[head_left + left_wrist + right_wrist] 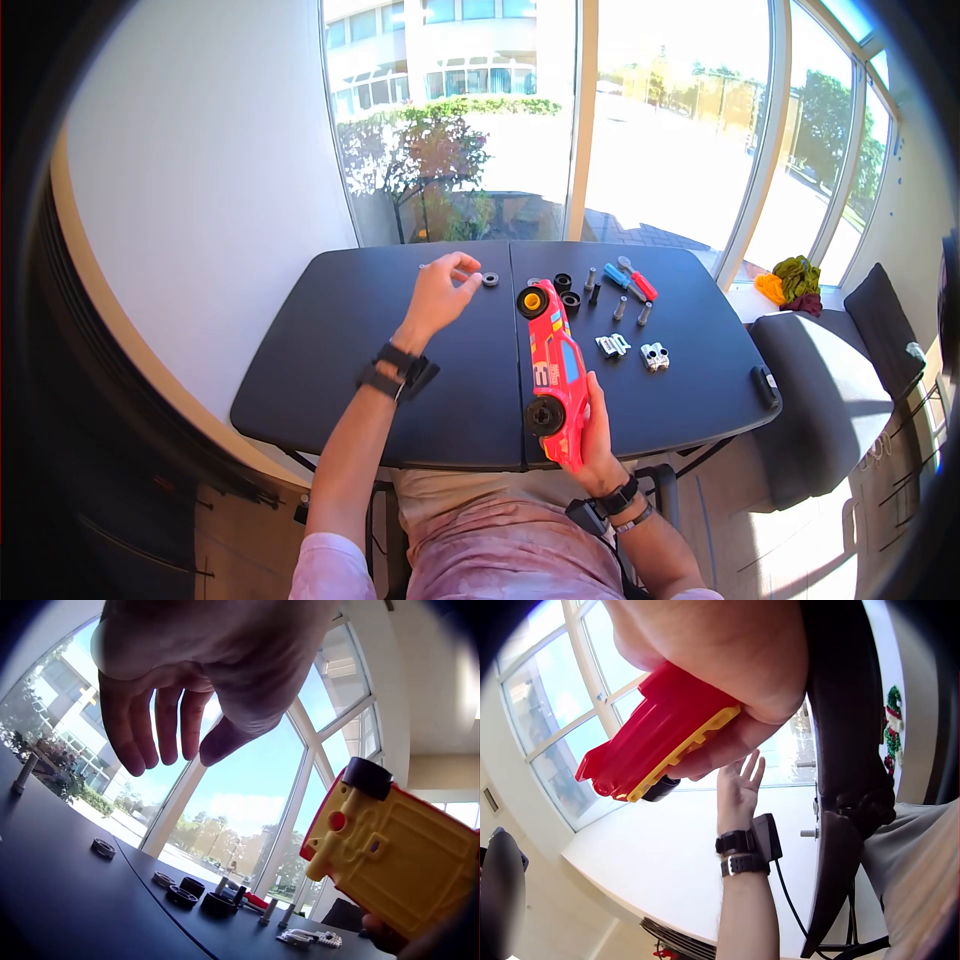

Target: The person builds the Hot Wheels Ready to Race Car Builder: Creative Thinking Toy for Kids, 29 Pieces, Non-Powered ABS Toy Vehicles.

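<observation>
My right hand (597, 430) grips a red toy race car (571, 390) by its side, over the near right part of the table. Two black wheels show on the car, one with a yellow hub (532, 302); its yellow underside (405, 855) faces the left wrist camera. My left hand (445, 295) hovers above the table's left half, fingers loosely bent, with nothing between them and the thumb. Just right of its fingertips lies a small grey ring-shaped part (490, 279). A grey bolt (26, 772) stands upright on the table in the left wrist view.
Beyond the car lie loose black wheels (570, 299), several grey bolts (645, 314), a blue-handled tool (617, 275) and a red-handled one (644, 287). Two silvery engine-like pieces (655, 356) sit nearer. A black object (765, 386) rests at the right edge of the dark table (440, 400).
</observation>
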Available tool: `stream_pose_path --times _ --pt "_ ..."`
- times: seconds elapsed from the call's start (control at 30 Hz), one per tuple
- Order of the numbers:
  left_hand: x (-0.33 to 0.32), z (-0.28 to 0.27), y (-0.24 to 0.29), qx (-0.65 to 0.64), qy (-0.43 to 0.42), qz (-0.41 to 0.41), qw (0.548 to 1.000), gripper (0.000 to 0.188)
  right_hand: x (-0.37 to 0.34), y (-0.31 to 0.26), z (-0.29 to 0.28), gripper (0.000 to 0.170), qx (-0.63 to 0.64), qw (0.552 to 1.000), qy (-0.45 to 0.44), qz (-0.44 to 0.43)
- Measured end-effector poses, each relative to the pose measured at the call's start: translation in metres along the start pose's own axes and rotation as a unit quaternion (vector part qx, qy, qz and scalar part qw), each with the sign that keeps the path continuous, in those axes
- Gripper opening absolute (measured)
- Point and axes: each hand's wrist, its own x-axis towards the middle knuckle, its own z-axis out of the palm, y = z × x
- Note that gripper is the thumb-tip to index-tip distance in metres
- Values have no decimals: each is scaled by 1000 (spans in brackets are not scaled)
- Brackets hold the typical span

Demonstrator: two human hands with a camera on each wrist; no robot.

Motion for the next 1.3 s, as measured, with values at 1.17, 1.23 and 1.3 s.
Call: stream_pose_path --times 1.17,1.23,1.3 --pt "-48 -10 88 -186 69 67 978 42 2 -1 11 73 -25 999 19 -3" --pt "-55 -7 93 -182 59 100 976 40 0 1 14 71 -31 999 36 -7" --pt "-59 -4 99 -140 62 111 982 38 0 1 17 70 -38 998 42 -12"
